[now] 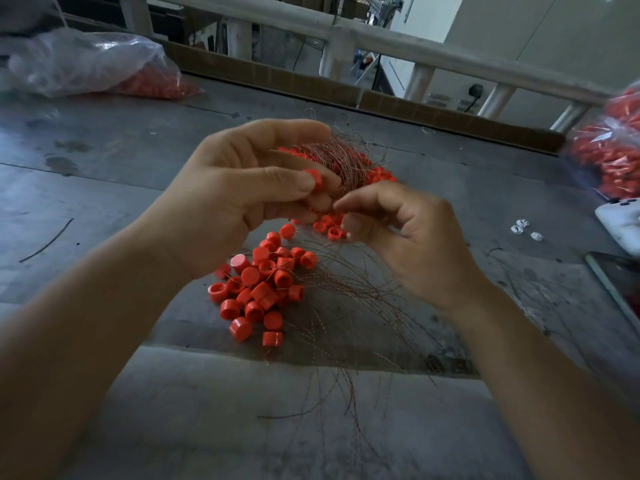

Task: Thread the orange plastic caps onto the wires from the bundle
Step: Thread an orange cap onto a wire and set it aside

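Note:
My left hand (242, 188) pinches one orange cap (316, 177) between thumb and fingers, and its curled fingers also hold the bundle of thin copper-coloured wires (341, 157). My right hand (398, 233) is just right of it, its thumb and forefinger pinched together at the cap, apparently on a wire end too fine to make out. Below the hands a pile of orange caps (258, 289) lies on the grey table (104, 188), several with wires (346, 306) trailing toward me. More caps (379, 174) lie behind the bundle.
A clear bag of orange caps (104, 67) lies at the back left, another bag (613, 150) at the right edge. A white device (620, 223), small white clips (524, 230) and a dark phone (620, 282) sit at the right. A railing (381, 43) runs behind.

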Demonstrator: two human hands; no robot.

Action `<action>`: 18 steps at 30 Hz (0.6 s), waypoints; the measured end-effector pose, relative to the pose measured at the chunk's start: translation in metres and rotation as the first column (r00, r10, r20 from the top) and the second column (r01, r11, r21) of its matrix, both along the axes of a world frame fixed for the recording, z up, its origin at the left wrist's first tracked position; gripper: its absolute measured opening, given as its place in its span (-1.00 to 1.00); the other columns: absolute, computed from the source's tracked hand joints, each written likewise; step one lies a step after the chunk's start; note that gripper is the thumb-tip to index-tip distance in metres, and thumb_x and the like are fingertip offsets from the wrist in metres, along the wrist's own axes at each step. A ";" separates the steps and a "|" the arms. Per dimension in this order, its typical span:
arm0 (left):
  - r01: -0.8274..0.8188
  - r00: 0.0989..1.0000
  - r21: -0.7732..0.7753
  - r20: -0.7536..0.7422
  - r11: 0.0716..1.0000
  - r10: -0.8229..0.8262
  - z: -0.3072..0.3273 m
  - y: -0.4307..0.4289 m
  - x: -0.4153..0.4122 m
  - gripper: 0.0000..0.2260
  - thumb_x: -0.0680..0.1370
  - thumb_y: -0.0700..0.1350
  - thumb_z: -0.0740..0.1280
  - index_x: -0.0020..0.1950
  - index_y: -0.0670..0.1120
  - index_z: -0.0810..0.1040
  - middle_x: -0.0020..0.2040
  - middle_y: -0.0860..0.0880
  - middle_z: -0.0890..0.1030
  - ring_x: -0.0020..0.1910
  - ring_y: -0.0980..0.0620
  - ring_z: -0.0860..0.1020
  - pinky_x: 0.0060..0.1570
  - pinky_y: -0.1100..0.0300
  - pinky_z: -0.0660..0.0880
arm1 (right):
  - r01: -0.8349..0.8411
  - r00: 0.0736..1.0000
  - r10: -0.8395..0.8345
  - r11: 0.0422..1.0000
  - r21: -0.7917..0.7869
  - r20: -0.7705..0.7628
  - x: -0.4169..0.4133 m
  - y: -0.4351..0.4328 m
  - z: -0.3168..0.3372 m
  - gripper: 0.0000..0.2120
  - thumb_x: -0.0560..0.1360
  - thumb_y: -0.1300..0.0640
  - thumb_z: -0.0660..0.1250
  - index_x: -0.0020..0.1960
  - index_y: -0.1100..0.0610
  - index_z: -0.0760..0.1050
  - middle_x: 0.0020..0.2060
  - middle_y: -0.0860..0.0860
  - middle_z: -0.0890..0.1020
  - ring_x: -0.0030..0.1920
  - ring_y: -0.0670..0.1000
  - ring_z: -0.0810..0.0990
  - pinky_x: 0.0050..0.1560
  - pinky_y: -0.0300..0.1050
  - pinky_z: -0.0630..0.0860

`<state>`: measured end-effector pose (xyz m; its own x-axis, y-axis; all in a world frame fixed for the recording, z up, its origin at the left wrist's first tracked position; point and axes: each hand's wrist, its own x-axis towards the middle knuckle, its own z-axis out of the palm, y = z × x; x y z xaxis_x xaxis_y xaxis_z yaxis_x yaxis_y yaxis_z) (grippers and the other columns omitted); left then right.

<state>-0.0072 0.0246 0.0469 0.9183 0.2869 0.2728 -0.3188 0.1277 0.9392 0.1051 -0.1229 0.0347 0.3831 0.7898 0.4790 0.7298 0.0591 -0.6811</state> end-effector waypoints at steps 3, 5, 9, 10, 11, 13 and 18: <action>0.029 1.000 -0.027 -0.003 0.999 -0.029 -0.001 0.001 0.000 -0.65 0.32 -0.34 0.24 0.07 -0.14 0.53 -0.21 -0.10 0.68 -0.30 0.04 0.64 -0.28 0.27 0.57 | 0.091 0.993 -0.096 0.993 0.073 0.071 -0.001 0.000 0.001 -0.73 0.38 0.06 0.38 0.04 -0.01 0.43 -0.19 -0.09 0.52 -0.21 -0.11 0.51 -0.17 -0.39 0.44; 0.046 0.999 -0.006 -0.013 0.999 -0.046 -0.002 -0.001 0.000 -0.65 0.32 -0.36 0.23 0.07 -0.16 0.53 -0.21 -0.12 0.68 -0.29 0.01 0.65 -0.28 0.25 0.57 | 0.138 0.983 -0.154 0.978 0.157 0.099 -0.001 0.000 0.001 -0.76 0.38 0.10 0.39 0.01 0.01 0.42 -0.22 -0.07 0.49 -0.27 -0.07 0.46 -0.23 -0.39 0.40; 0.055 0.998 0.004 -0.022 0.998 -0.055 -0.003 -0.001 0.001 -0.64 0.31 -0.39 0.20 0.05 -0.18 0.53 -0.21 -0.12 0.67 -0.28 -0.02 0.64 -0.28 0.23 0.57 | 0.138 0.977 -0.171 0.963 0.232 0.127 -0.001 -0.001 0.002 -0.80 0.41 0.18 0.38 -0.02 0.04 0.41 -0.30 -0.07 0.47 -0.35 -0.06 0.43 -0.33 -0.32 0.40; 0.038 0.999 0.025 -0.034 0.999 -0.037 -0.003 0.000 0.001 -0.64 0.31 -0.38 0.20 0.05 -0.17 0.54 -0.22 -0.12 0.67 -0.28 -0.02 0.64 -0.27 0.24 0.57 | 0.126 0.977 -0.163 0.960 0.249 0.138 -0.002 -0.001 0.002 -0.84 0.42 0.20 0.38 -0.05 0.07 0.42 -0.32 -0.06 0.48 -0.37 -0.05 0.44 -0.36 -0.27 0.42; 0.011 0.999 0.060 -0.052 0.998 -0.007 -0.004 0.001 0.001 -0.64 0.30 -0.37 0.21 0.04 -0.15 0.55 -0.22 -0.11 0.67 -0.28 -0.01 0.64 -0.27 0.25 0.56 | 0.107 0.977 -0.152 0.956 0.274 0.149 -0.003 -0.001 0.002 -0.87 0.43 0.22 0.37 -0.09 0.10 0.43 -0.35 -0.04 0.50 -0.37 -0.03 0.46 -0.38 -0.25 0.43; -0.049 0.994 0.170 -0.088 0.984 0.065 -0.005 0.001 0.002 -0.64 0.28 -0.35 0.24 0.01 -0.10 0.56 -0.24 -0.09 0.67 -0.29 0.01 0.63 -0.26 0.27 0.56 | 0.061 0.970 -0.133 0.942 0.329 0.201 -0.005 -0.002 0.001 -0.90 0.44 0.24 0.36 -0.11 0.12 0.45 -0.35 -0.04 0.51 -0.35 -0.04 0.50 -0.37 -0.29 0.45; -0.041 0.997 0.219 -0.056 0.975 0.054 -0.004 -0.003 0.001 -0.69 0.26 -0.37 0.27 -0.08 -0.11 0.56 -0.31 -0.04 0.65 -0.33 0.06 0.60 -0.27 0.28 0.55 | 0.194 0.912 -0.240 0.967 0.164 0.332 -0.004 0.000 0.000 -0.78 0.45 0.21 0.34 0.10 0.20 0.53 -0.03 0.05 0.59 -0.01 -0.08 0.50 -0.05 -0.28 0.43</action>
<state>-0.0063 0.0220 0.0428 0.9220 0.2706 0.2771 -0.2607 -0.0956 0.9607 0.1012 -0.1232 0.0346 0.3304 0.6310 0.7019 0.9227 -0.0595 -0.3809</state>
